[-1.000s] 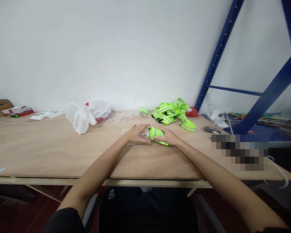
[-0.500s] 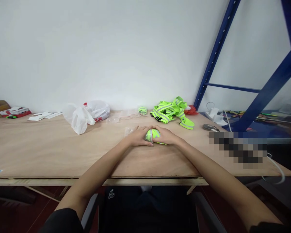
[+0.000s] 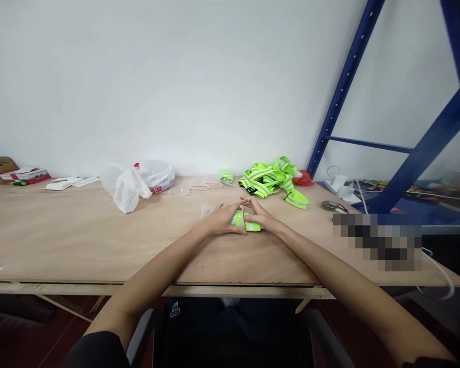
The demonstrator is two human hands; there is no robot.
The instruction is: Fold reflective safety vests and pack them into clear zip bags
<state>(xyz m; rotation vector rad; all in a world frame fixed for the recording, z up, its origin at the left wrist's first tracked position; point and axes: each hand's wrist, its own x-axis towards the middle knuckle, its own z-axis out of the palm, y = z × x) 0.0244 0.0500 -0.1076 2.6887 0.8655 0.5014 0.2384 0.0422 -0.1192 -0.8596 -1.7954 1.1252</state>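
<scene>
Across the wooden table [image 3: 99,240], the left hand [image 3: 221,221] and right hand [image 3: 267,221] (both angled inward) clasp a yellow-green roll [image 3: 238,220] between them.

Left grip [image 3: 221,222] and right grip [image 3: 266,222] partly hide a lime-green, silver-striped fabric roll [image 3: 238,220]; the picture's edge crops a brown cardboard box [image 3: 0,177].

A wooden table [image 3: 80,240] carries white plastic bags [image 3: 125,190] and loose neon reflective straps [image 3: 266,179].

short black sleeves [image 3: 97,350] | bare forearms [image 3: 161,268] | dark garment [image 3: 230,340], probably navy | white lettering [image 3: 175,308]
</scene>
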